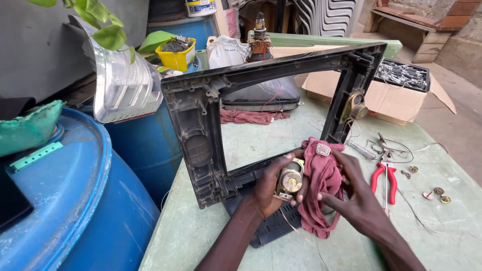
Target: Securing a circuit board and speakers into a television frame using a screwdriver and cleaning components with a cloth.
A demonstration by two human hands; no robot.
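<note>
Left hand (273,188) clamped round small speaker (290,179), held low before the propped black frame (211,145) — right hand (351,193) pinches red rag (321,193) against it, over the bench (201,231).

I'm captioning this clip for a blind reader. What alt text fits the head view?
The left hand holds a small round speaker while the right hand presses a red cloth to it, before a black television frame standing on a green table.
</note>
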